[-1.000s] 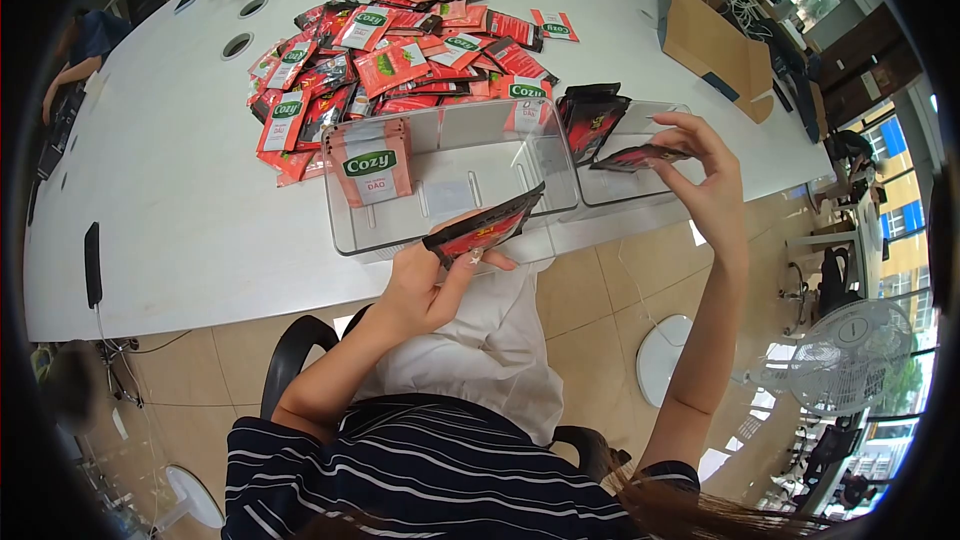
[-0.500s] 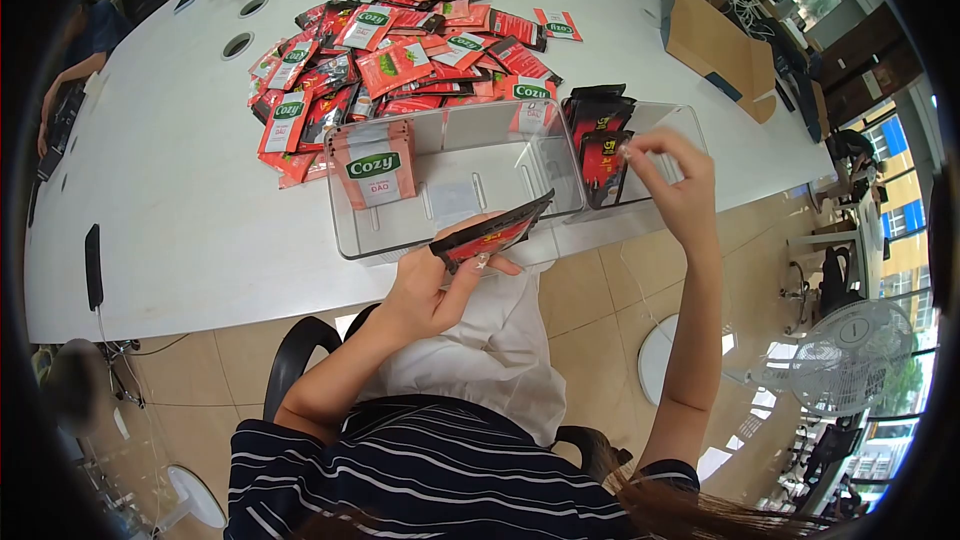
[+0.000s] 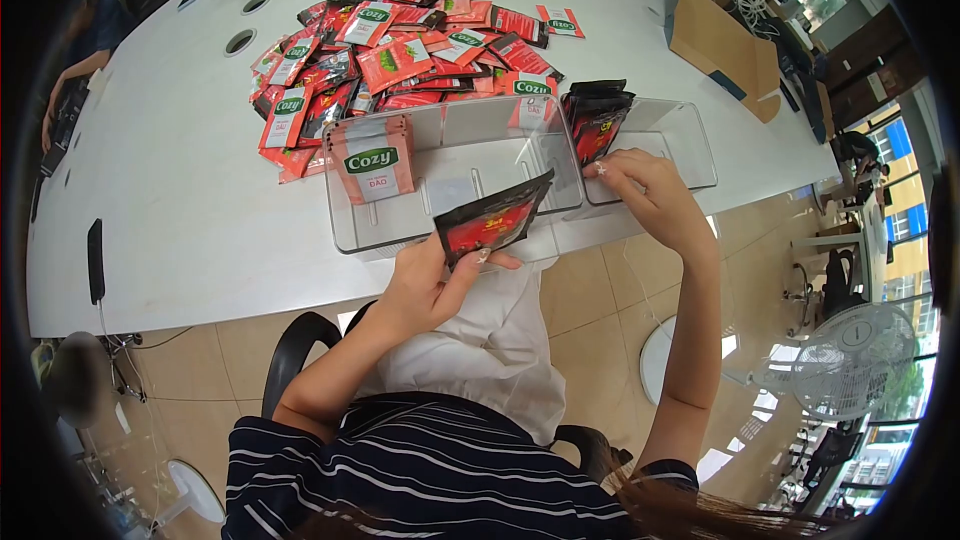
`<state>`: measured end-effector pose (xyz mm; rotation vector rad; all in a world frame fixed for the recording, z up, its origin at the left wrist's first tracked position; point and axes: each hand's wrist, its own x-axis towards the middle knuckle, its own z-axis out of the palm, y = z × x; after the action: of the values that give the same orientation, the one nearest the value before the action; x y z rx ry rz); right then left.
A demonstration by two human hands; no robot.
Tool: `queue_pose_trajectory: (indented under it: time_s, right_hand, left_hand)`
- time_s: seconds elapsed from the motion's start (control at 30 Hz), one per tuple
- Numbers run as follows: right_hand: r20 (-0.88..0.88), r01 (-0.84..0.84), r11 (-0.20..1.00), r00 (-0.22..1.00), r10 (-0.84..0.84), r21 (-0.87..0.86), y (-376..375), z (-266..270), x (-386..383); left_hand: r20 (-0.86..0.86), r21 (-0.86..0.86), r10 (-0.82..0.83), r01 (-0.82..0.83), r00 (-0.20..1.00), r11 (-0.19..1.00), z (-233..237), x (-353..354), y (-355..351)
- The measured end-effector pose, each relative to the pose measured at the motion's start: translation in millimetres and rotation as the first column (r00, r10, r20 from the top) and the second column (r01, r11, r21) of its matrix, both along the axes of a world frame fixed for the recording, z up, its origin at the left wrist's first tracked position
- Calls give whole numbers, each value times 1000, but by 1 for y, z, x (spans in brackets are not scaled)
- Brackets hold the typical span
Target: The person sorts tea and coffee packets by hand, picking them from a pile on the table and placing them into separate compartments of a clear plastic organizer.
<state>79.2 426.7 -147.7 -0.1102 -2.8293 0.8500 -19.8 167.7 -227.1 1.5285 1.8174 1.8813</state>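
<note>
My left hand (image 3: 425, 285) grips a black and red sachet (image 3: 495, 225) by its lower left part, thumb in front; dark edges behind suggest more than one. It is tilted in front of the large clear bin (image 3: 480, 125). Inside that bin, pink Cozy sachets (image 3: 370, 165) stand at the left end. My right hand (image 3: 655, 195) is at the smaller clear bin (image 3: 690, 145), its fingertips bent together by the lower edge of the black and red sachets (image 3: 600, 125) standing there. Whether those fingers pinch anything is hidden.
A heap of mixed red, pink and black sachets (image 3: 400, 60) lies behind the bins on the white table (image 3: 180, 230). An open cardboard box (image 3: 715, 45) with cables is at the back right. A dark phone-like object (image 3: 96, 260) lies at the left edge.
My right hand has moved down and slightly left, to the base of the sachets in the small bin. The front sachet there now sits back against the others. My left hand has turned its sachet face more toward me.
</note>
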Motion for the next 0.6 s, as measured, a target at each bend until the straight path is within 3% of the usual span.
queue_pose_trajectory:
  time_s: [0.17, 0.27, 0.37, 0.47, 0.6]
  right_hand:
    - [-14, -2, 999, 1000, 2, 43, -1, -2, 3]
    - [-81, 10, 1000, 997, -9, 13, -5, 0, 6]
    - [-181, 12, 1000, 983, -16, -26, -20, 13, 8]
    - [-386, -39, 992, 922, -11, -122, -46, 24, 7]
    - [-439, -166, 974, 895, 82, -155, -74, 19, 6]
  left_hand:
    - [-118, -25, 42, -45, 992, 999, 10, -1, -3]
    - [-81, -64, 70, -75, 994, 995, 10, 2, -4]
    - [148, 22, 0, -3, 989, 1000, -4, 6, 1]
    - [126, 6, 6, -7, 992, 1000, -3, 6, 1]
    - [29, -83, -21, 23, 999, 996, 0, 3, -2]
